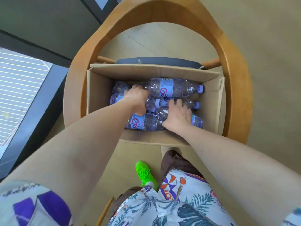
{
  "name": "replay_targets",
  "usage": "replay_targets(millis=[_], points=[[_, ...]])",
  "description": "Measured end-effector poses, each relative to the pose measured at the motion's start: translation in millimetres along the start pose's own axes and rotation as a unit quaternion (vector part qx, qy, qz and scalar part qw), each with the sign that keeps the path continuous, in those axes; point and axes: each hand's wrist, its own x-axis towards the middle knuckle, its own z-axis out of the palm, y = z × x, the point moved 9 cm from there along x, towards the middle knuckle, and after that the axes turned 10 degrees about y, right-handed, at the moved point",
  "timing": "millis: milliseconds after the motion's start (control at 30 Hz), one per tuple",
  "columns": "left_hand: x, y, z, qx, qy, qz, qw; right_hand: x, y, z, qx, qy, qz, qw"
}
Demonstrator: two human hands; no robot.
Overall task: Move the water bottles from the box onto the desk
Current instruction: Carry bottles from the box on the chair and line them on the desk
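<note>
— Where are the water bottles (162, 105)?

— All lying on their sides in the open cardboard box (213, 101), which sits on the dark cushion (156, 60) of a wooden armchair (234, 88). They are clear, with blue labels and lilac caps, piled across one another. The topmost bottle (174, 87) lies along the far side, its cap pointing right.

— And the hands?

— Both are down inside the box. The left hand (138, 97) is at the base end of that topmost bottle, fingers curled around it. The right hand (177, 115) lies over a bottle nearer the front (197, 121), fingers bent down onto the plastic; it seems to be gripping it, though the hand covers most of the contact, so I can't be sure.

— Anything around the chair?

— Pale floor tiles (268, 38) beyond it and a dark-framed window (19, 88) to the left. Below, a patterned short-sleeved shirt (162, 207), brown trousers (175, 160) and a bright green shoe (145, 173) just in front of the box.
</note>
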Motion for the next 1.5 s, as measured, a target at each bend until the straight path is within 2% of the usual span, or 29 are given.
replay_targets(millis=[167, 300, 400, 533, 633, 767, 833, 967, 1067, 1200, 1300, 1400, 1500], points=[[-19, 2, -14, -0.006, 0.043, 0.025, 0.999, -7, -5, -9, 0.0, -0.005, -0.016, 1.0], [-43, -9, -29, -0.045, 0.063, -0.004, 0.997, -21, -10, -25, 0.016, 0.007, -0.032, 0.999], [-63, -25, -39, -0.118, 0.073, -0.04, 0.989, -27, -13, -44, 0.054, 0.006, -0.028, 0.998], [-97, -54, -46, -0.27, 0.101, -0.13, 0.949, -32, -30, -71, 0.108, 0.008, -0.023, 0.994], [-120, -67, -59, -0.324, 0.134, -0.147, 0.925, -38, -53, -95, 0.13, 0.02, -0.03, 0.991], [-158, -90, -94, -0.368, 0.22, -0.157, 0.89, -53, -92, -136, 0.156, 0.051, -0.051, 0.985], [-185, -107, -111, -0.407, 0.267, -0.168, 0.857, -65, -116, -161, 0.157, 0.078, -0.071, 0.982], [-245, -147, -133, -0.508, 0.334, -0.193, 0.77, -96, -168, -204, 0.189, 0.114, -0.093, 0.971], [-296, -182, -143, -0.54, 0.378, -0.206, 0.723, -123, -213, -230, 0.243, 0.135, -0.131, 0.952], [-368, -231, -142, -0.587, 0.435, -0.231, 0.642, -160, -284, -252, 0.273, 0.162, -0.198, 0.927], [-425, -268, -129, -0.62, 0.468, -0.266, 0.571, -187, -344, -257, 0.294, 0.164, -0.263, 0.904], [-491, -301, -99, -0.644, 0.516, -0.318, 0.468, -219, -415, -250, 0.291, 0.126, -0.338, 0.886], [-535, -314, -77, -0.637, 0.536, -0.357, 0.423, -235, -458, -240, 0.301, 0.097, -0.382, 0.868]])
